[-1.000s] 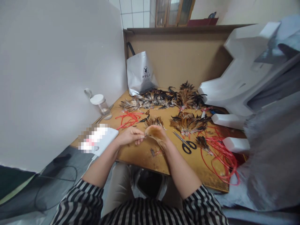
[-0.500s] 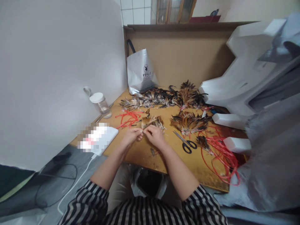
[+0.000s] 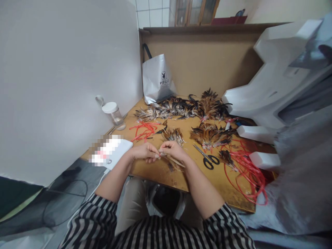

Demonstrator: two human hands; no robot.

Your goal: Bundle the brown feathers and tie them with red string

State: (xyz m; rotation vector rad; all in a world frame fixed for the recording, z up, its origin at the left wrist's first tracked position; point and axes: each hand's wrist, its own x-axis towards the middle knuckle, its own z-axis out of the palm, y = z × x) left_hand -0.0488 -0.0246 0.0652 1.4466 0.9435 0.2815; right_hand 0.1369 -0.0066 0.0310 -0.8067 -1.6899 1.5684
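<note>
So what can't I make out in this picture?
In the head view:
How the left hand and right hand grip the feathers: hidden by fingers.
Part of the white device: covered by pixelation.
Inside the silver bag: hidden by its front.
Grey bulk: blurred, cut off by right edge.

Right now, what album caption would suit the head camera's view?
Left hand and right hand meet above a table of brown feathers, scissors and red strips.

A brown table (image 3: 150,172) bears feathers (image 3: 210,135), scissors (image 3: 204,155), red strips (image 3: 254,171), a jar (image 3: 117,119) and a bag (image 3: 155,81).
</note>
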